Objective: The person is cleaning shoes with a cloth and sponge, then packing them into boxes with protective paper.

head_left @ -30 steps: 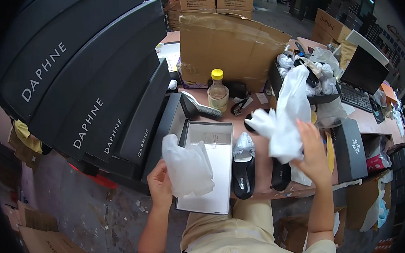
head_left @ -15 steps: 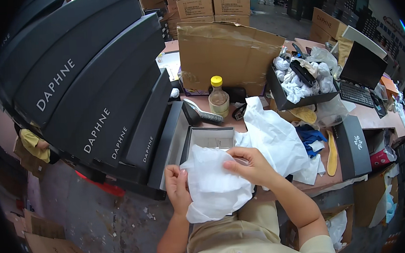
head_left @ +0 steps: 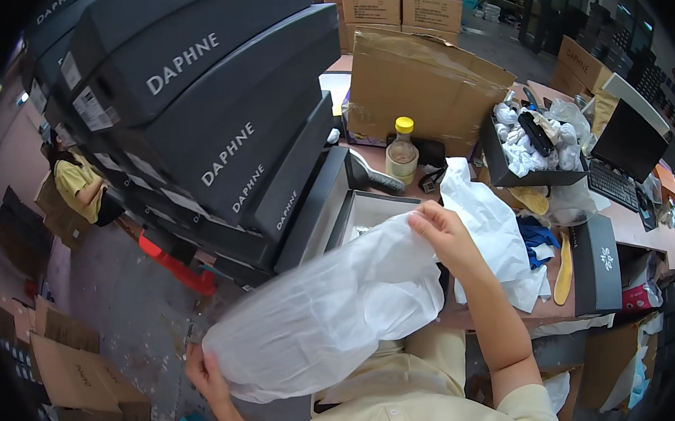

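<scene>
A wide sheet of white tissue paper (head_left: 321, 313) is stretched out between my hands above my lap. At its lower left edge, my left hand (head_left: 208, 376) is closed, thumb and fingers pinching the paper. My right hand (head_left: 442, 230) pinches the upper right corner. Behind the sheet, on the table, stands an open shoe box (head_left: 388, 202) with a pale inside, partly covered by the paper. To the right of my right hand lies another crumpled white paper sheet (head_left: 484, 239).
Dark shoe boxes (head_left: 222, 132) form a tall stack on the left. Farther back are a yellow-capped bottle (head_left: 403, 159), a brush (head_left: 378, 178) and a cardboard sheet (head_left: 422, 79). A box of crumpled paper (head_left: 534, 173) stands right; a person in yellow (head_left: 77, 186) is far left.
My left hand has moved left and down, spreading the tissue paper, which was bunched closer before. My right hand is slightly higher and farther right. The view has turned left.
</scene>
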`<state>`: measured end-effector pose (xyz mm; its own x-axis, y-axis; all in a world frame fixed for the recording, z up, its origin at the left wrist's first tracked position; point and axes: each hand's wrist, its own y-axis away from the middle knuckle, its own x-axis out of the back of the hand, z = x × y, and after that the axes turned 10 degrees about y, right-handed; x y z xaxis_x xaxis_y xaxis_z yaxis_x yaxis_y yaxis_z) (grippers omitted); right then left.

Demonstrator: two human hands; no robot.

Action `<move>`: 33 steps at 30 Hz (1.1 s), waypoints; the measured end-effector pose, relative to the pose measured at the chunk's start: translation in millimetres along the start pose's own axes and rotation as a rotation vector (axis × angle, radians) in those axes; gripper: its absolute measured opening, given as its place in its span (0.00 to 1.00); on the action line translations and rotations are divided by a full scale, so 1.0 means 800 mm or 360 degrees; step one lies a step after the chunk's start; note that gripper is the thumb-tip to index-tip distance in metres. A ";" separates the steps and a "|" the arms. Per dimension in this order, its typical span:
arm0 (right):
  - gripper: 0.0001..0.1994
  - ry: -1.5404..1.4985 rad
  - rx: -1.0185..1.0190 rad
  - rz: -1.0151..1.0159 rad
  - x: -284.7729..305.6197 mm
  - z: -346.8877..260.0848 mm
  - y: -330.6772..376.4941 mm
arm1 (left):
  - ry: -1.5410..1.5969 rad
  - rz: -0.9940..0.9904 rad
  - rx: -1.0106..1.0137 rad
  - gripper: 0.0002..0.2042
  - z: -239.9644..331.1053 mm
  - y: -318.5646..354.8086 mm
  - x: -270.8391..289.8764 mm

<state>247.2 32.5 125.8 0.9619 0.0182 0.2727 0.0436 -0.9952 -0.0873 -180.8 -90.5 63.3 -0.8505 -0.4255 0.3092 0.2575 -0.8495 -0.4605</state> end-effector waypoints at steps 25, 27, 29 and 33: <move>0.13 0.0496 0.0543 0.0289 -0.035 -0.030 0.000 | -0.1057 0.0260 -0.1447 0.38 0.171 -0.011 -0.114; 0.13 0.0309 0.0437 0.0086 -0.046 -0.025 -0.003 | -0.0835 -0.0328 -0.1741 0.36 0.189 -0.010 -0.179; 0.13 0.0188 0.0308 -0.0133 -0.042 -0.025 -0.003 | -0.0850 -0.0463 -0.1780 0.25 0.157 -0.022 -0.225; 0.15 0.0146 0.0090 -0.0234 -0.017 -0.003 -0.026 | -0.0675 -0.0902 -0.2046 0.12 0.119 -0.015 -0.249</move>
<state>232.9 52.8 126.1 0.9157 0.1515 0.3722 0.1992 -0.9755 -0.0930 29.3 -25.1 86.9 -0.4426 -0.3873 0.8088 -0.8277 -0.1706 -0.5347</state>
